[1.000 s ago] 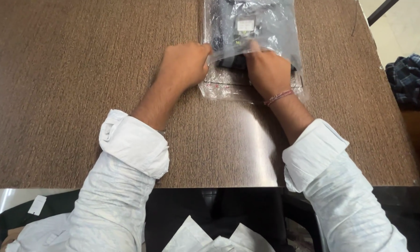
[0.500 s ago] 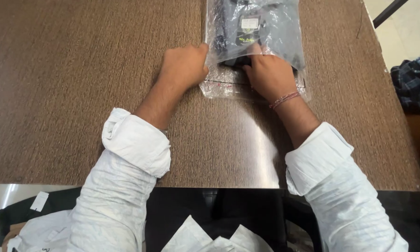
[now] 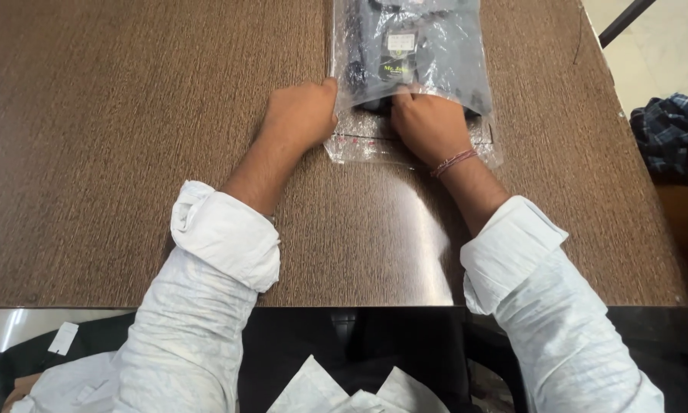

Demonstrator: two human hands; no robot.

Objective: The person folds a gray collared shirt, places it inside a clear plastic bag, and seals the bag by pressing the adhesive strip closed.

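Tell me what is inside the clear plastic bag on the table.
The clear plastic bag holds a dark folded garment with a small tag on top. The right hand and left hand cover its near edge, so the garment's kind cannot be told.

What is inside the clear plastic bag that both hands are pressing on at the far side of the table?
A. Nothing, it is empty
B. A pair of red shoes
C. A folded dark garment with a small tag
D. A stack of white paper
C: through the clear plastic bag, under the left hand and right hand, a folded dark garment with a small tag shows.
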